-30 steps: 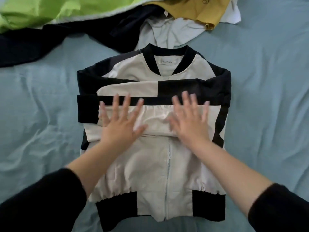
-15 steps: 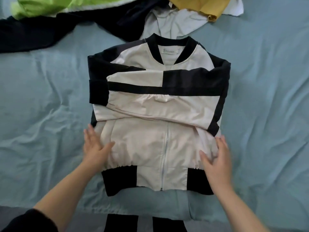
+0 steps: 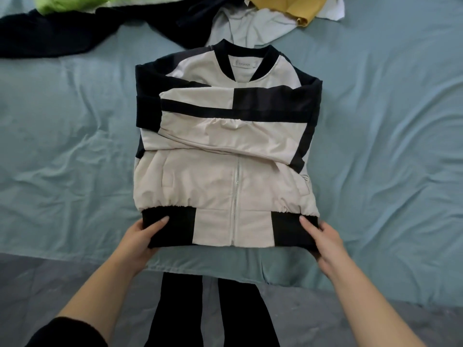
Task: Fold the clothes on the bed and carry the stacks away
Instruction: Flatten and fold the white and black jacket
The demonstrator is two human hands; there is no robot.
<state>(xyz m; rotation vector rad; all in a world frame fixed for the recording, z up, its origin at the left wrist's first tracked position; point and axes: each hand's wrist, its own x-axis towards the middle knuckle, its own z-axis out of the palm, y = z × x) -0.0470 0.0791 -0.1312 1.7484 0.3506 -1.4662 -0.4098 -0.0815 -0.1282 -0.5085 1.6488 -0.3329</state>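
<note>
Broadly, a bed (image 3: 75, 136) covered in a wrinkled pale blue sheet fills most of the view, its near edge running across the lower part, with grey floor (image 3: 50, 291) below it. On the middle of the sheet lies a cream and black jacket (image 3: 225, 151), front up and zipped, collar pointing away from the person. Both sleeves are folded across the chest, one over the other, so the garment forms a rough rectangle. Its black and cream hem band (image 3: 230, 231) sits just inside the near edge of the bed.

Along the far edge a heap of unfolded clothes lies well apart from the hands: a dark garment (image 3: 75, 33) spreading to the left, a pale grey shirt (image 3: 250, 23) touching the jacket's collar, a lime green piece (image 3: 67, 3) at the top left and a mustard one (image 3: 293, 6) at the top right, with a bit of white cloth (image 3: 330, 8) beside it.

Both forearms reach forward from the bottom corners, bare to the elbow, a black sleeve (image 3: 67, 331) showing on the left one. The left hand (image 3: 140, 244) is clamped on the left corner of the hem band, thumb lying on top of the black rib and fingers tucked beneath. The right hand (image 3: 325, 241) grips the right corner the same way, thumb on top and fingers curled under the edge. The hands are wide apart, one at each end of the hem. Between the forearms, the person's legs in black trousers (image 3: 210, 311) stand against the bed.
</note>
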